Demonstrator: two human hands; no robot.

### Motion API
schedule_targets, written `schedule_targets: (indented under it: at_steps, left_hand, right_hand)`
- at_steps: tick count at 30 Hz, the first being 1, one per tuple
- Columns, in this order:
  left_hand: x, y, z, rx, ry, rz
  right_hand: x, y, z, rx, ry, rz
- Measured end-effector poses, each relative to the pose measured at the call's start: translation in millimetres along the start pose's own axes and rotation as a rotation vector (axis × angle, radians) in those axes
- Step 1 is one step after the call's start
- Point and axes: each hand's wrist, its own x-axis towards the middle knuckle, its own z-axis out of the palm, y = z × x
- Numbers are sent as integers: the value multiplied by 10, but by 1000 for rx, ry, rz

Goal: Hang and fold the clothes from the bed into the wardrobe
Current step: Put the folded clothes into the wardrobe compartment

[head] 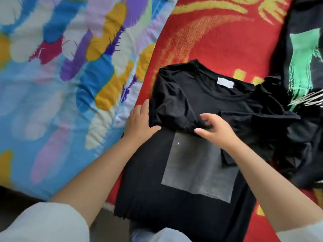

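Covering the bed, red blanket [201, 41] beside feathered quilt [61, 75]; hands [176, 124] flat, relaxed.

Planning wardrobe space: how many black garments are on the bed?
2: a black T-shirt under both hands on the red blanket, and a green-printed black garment at right; more may be hidden.

T-shirt [183, 172] on blanket [201, 41], quilt [61, 75] left, another garment [304, 67] right.
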Motion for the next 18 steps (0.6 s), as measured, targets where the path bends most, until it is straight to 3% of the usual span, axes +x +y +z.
schedule_targets:
  at_steps: [1, 3, 6, 7, 9, 11, 13, 15, 18]
  left_hand:
    - [50, -20, 14, 2, 21, 27]
    - [122, -12, 48, 54, 111, 297]
    - [190, -84, 78, -7, 319, 657]
    - [189, -82, 47, -3, 321, 694]
    - [102, -166, 38, 90, 245, 710]
    - [-54, -287, 121, 192, 62, 696]
    - [-231, -423, 280, 269, -54, 826]
    - [-359, -546, 427, 297, 36, 948]
    - [-379, -572, 416, 92, 251, 749]
  right_hand:
    - [38, -37, 113, -137, -24, -66]
    - [84, -50, 283, -366, 1, -118]
    - [129, -47, 382, -403, 300, -302]
    - [160, -50, 347, -401, 416, -376]
    - [208, -36, 217, -397, 484, -474]
    - [158, 60, 100, -482, 377, -569]
    - [84, 238, 30, -595, 178, -609]
    - [88, 245, -42, -579, 87, -546]
    - [347, -235, -96, -257, 140, -259]
